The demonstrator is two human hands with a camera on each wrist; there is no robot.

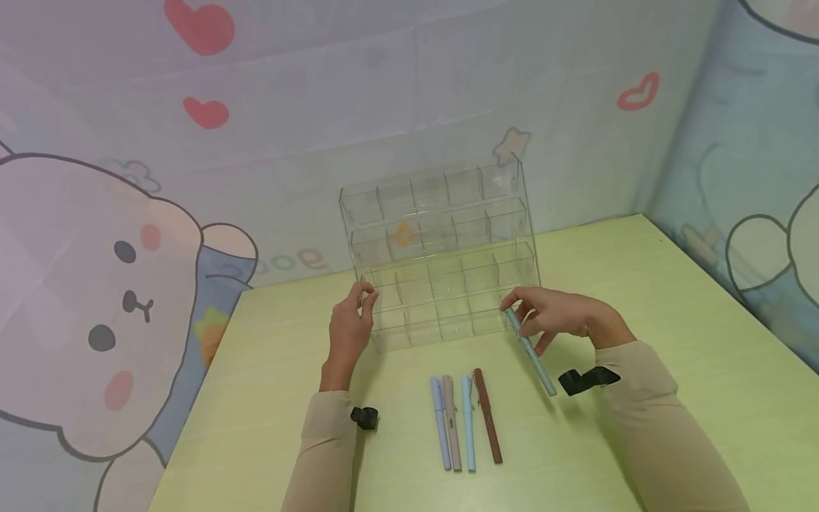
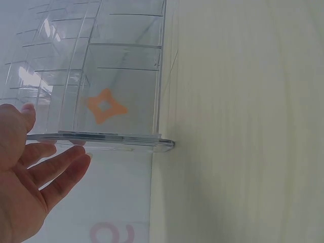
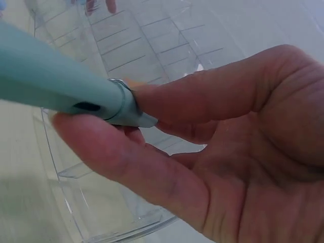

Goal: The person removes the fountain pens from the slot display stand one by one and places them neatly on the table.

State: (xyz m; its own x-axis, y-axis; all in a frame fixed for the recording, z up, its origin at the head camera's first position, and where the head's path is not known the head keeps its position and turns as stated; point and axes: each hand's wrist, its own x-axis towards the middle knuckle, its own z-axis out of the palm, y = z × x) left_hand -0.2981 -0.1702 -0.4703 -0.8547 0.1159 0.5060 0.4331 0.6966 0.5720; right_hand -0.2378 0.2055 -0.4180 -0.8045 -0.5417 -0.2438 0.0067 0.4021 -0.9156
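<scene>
A clear tiered pen rack (image 1: 448, 277) with rows of small compartments stands on the table. At its left side panel, my left hand (image 1: 351, 323) holds the edge; the left wrist view has the thumb (image 2: 28, 117) on one face and fingers on the other. My right hand (image 1: 563, 316), by the rack's lower right corner, pinches a pale green pen (image 1: 532, 355) between thumb and fingers. The pen slants, its lower end toward me. In the right wrist view this pen (image 3: 55, 76) is seen close up, with the rack behind.
In front of the rack lie a lavender pen (image 1: 441, 423), a taupe pen (image 1: 451, 423), a light blue pen (image 1: 468, 423) and a brown pen (image 1: 488, 416), side by side. A patterned cloth (image 1: 288, 107) hangs behind the yellowish table (image 1: 269, 398).
</scene>
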